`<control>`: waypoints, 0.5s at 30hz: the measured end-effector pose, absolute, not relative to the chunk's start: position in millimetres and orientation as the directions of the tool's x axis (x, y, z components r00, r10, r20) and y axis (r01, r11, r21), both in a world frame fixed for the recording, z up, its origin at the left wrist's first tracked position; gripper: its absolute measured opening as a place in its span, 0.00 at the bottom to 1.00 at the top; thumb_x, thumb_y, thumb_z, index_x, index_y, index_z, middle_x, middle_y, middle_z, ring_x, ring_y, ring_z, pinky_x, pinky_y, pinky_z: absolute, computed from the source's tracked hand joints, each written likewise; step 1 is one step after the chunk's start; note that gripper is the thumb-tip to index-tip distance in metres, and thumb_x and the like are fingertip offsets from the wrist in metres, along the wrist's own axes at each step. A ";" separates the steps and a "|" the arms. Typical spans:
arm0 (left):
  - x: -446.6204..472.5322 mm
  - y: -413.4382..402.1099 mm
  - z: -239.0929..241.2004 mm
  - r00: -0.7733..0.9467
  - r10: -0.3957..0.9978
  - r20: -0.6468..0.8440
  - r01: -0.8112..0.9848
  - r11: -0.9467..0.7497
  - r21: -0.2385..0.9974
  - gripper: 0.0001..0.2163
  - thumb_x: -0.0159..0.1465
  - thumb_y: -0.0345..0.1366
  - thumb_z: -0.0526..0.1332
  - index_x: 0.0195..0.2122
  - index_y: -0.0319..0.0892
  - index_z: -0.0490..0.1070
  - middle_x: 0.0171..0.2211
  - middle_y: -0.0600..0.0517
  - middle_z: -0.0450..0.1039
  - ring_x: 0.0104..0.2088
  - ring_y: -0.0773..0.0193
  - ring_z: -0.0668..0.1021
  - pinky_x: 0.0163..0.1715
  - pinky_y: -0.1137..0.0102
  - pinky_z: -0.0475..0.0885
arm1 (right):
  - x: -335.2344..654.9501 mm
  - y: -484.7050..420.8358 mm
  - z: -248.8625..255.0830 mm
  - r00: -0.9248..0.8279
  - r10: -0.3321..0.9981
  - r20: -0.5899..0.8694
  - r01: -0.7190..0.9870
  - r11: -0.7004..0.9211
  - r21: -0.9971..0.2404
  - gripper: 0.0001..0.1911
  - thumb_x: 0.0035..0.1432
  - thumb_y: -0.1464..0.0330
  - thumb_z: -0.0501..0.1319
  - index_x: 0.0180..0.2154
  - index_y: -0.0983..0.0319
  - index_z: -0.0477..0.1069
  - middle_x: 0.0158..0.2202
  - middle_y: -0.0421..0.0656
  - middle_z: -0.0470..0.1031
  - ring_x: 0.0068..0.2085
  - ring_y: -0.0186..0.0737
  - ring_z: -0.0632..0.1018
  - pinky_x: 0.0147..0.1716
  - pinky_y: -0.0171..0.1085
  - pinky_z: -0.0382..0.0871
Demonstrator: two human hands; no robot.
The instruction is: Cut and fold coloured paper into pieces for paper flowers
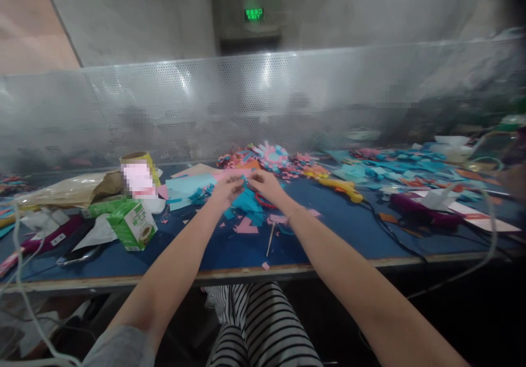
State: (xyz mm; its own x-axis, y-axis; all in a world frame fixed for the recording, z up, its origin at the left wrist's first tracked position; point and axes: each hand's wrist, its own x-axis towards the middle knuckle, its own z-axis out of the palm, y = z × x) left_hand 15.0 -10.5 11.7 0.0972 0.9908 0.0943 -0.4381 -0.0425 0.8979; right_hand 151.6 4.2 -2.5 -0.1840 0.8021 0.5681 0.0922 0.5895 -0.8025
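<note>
- Curling fingers: left hand (230, 188) and right hand (265, 185) are nearly meeting; cannot tell whether either is pinching anything
- Blue paper (247, 207) is showing between them, reaching toward the person

Glare streaks the perforated screen (246, 90) in a dim, blurred view.

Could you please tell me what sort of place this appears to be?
It appears to be a paper-craft workshop, perhaps in a public or commercial building, judging by the blue paper pieces on the table, what looks like a yellow glue gun, and the lit EXIT sign.
</note>
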 end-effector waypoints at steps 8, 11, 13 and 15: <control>15.3 -8.3 10.9 0.133 0.981 0.143 -0.470 -0.065 0.880 0.09 0.41 0.23 0.65 0.24 0.37 0.68 0.18 0.57 0.68 0.20 0.75 0.71 0.24 0.79 0.67 | 152.0 0.4 0.5 -0.196 0.824 0.531 0.029 0.547 -0.837 0.07 0.42 0.67 0.58 0.27 0.63 0.65 0.23 0.37 0.67 0.25 0.31 0.69 0.28 0.34 0.65; 14.4 -5.3 8.3 0.141 0.978 0.153 -0.468 -0.070 0.881 0.08 0.42 0.23 0.65 0.24 0.37 0.69 0.18 0.56 0.69 0.21 0.75 0.71 0.24 0.79 0.67 | 152.0 -0.2 0.5 -0.203 0.829 0.521 0.005 0.533 -0.846 0.07 0.42 0.67 0.58 0.27 0.63 0.65 0.23 0.37 0.67 0.25 0.31 0.69 0.29 0.34 0.65; 13.9 -3.8 7.2 0.138 0.979 0.150 -0.468 -0.069 0.881 0.08 0.42 0.23 0.65 0.24 0.36 0.69 0.19 0.56 0.69 0.21 0.75 0.72 0.24 0.79 0.67 | 152.0 -0.8 0.7 -0.205 0.830 0.519 -0.012 0.528 -0.849 0.07 0.42 0.66 0.58 0.26 0.63 0.64 0.23 0.37 0.66 0.25 0.31 0.69 0.29 0.34 0.65; 13.8 -3.2 7.0 0.136 0.979 0.151 -0.468 -0.070 0.881 0.07 0.43 0.23 0.65 0.24 0.36 0.69 0.19 0.56 0.69 0.21 0.75 0.71 0.23 0.80 0.67 | 152.0 -1.4 1.3 -0.203 0.831 0.518 -0.016 0.526 -0.850 0.07 0.42 0.66 0.58 0.26 0.63 0.64 0.22 0.37 0.66 0.25 0.31 0.68 0.28 0.34 0.65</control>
State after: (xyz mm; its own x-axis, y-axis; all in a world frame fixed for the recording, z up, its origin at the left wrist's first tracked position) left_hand 13.8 -3.2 7.0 0.1365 0.9791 0.1509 -0.4684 -0.0704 0.8807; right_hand 152.0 -1.4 1.3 -0.2029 0.8311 0.5178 -0.0157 0.5260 -0.8504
